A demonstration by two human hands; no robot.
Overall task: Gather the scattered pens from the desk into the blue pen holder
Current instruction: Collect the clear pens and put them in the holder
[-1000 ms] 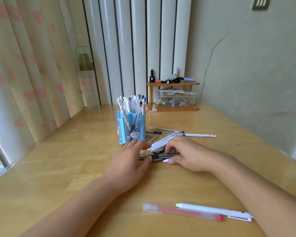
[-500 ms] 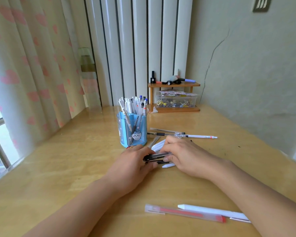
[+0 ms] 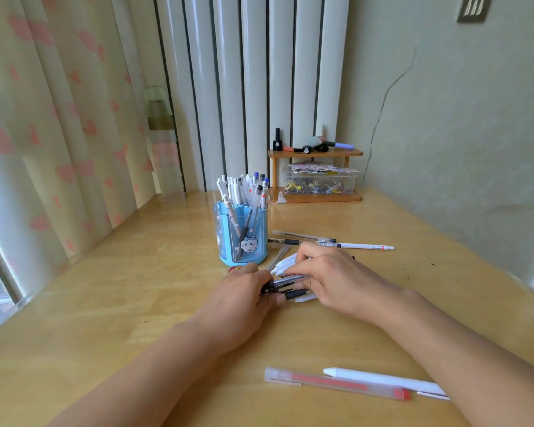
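Pale green walls and a heart-print curtain frame the wooden desk [image 3: 105, 303], where the blue pen holder [image 3: 242, 234] stands at centre frame, already crowded with upright pens. Just below and right of it, both hands meet over a small bundle of pens [image 3: 285, 286]. A second ago these dark-gripped and white pens lay flat under the fingers; now they are drawn together and the dark ones look raised a little off the wood. The left hand [image 3: 241, 298] curls its fingers round the bundle's left end, and the right hand [image 3: 336, 280] pinches the other end with bent fingers. The camera has also tipped up slightly, so the holder sits lower in view than before.

That suggests the sweeping-together is done and a lift toward the holder comes next. Several pens still lie loose: a clear pen and a white pen with a red tip [image 3: 361, 246] right of the holder, and, at lower right, a red-capped clear pen [image 3: 336, 385] beside a long white pen [image 3: 383, 380], partly hidden by the right forearm.
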